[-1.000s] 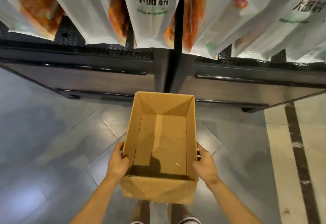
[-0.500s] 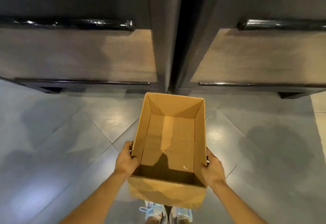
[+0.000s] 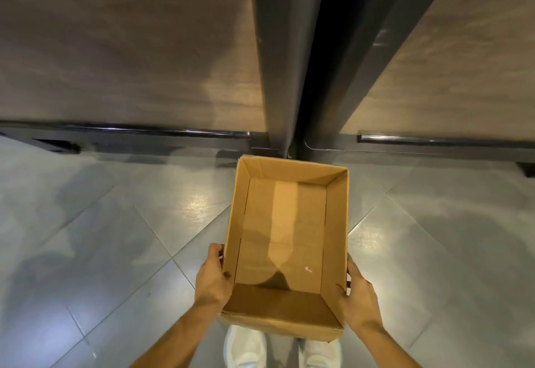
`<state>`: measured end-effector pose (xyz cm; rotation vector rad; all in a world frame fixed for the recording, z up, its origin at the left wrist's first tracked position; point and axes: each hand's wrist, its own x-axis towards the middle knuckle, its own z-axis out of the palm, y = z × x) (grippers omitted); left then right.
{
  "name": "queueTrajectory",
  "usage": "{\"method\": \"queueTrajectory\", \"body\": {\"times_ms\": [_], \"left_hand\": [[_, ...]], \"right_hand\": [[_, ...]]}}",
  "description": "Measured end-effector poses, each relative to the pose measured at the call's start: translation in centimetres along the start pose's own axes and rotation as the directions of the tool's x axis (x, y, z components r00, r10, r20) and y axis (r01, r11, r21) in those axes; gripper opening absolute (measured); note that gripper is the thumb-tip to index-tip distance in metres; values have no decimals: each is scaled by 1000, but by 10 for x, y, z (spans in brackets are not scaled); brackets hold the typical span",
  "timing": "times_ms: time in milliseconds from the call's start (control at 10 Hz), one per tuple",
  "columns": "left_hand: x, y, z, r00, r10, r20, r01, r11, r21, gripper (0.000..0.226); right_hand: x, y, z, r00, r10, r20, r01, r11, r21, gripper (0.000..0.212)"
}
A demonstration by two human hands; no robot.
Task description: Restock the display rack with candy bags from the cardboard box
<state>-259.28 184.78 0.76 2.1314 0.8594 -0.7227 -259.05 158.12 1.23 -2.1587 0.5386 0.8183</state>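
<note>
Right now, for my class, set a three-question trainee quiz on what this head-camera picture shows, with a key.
1. True or false: candy bags lie inside the cardboard box.
2. Where does each grip sit? A) both on the far rim; B) left hand on the left wall and right hand on the right wall, near the near end; C) both under the base.
3. Fill in: below the box's near edge a pair of white ____ shows on the tiled floor.

Key: 1 false, the box is empty; 2 B; 3 shoes.
</note>
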Motion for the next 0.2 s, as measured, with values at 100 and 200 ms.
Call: {"method": "queueTrajectory", "body": {"times_ms": [100,200], "left_hand": [[6,1,-4,997,-22,73,13,992,122,36],[-1,15,-20,996,4,84,-25,969,246,50]], "right_hand": [[2,3,-5,997,27,72,-29,999,22,62],[5,2,-16,991,47,121,-44,999,-30,72]]}}
